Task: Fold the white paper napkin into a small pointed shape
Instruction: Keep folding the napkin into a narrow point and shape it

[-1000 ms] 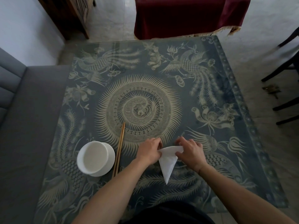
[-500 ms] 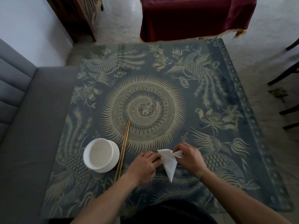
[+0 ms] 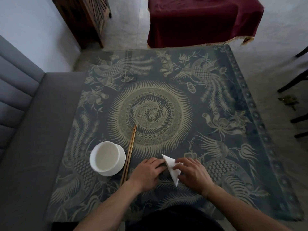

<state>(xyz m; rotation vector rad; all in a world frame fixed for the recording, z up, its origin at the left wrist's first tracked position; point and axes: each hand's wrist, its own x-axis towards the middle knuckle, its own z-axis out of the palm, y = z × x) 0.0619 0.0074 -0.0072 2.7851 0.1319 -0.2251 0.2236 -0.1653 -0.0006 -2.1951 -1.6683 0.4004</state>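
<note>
The white paper napkin (image 3: 171, 169) lies near the front of the table as a narrow folded shape, with one point toward the far side and one toward me. My left hand (image 3: 147, 174) rests palm down at its left edge, fingertips touching the paper. My right hand (image 3: 193, 175) presses flat on the napkin's right side and covers part of it.
A white bowl (image 3: 107, 158) stands left of my hands, with a pair of wooden chopsticks (image 3: 129, 155) beside it. The table (image 3: 216, 97) has a dark blue patterned top. A grey sofa (image 3: 25, 130) lies left, a table under a maroon cloth (image 3: 200, 20) stands beyond, and dark chair legs (image 3: 293, 80) are at right.
The napkin's upper flap has been folded so a point now sticks out toward the far side. Both hands went from pinching the paper to pressing it flat on the table.
</note>
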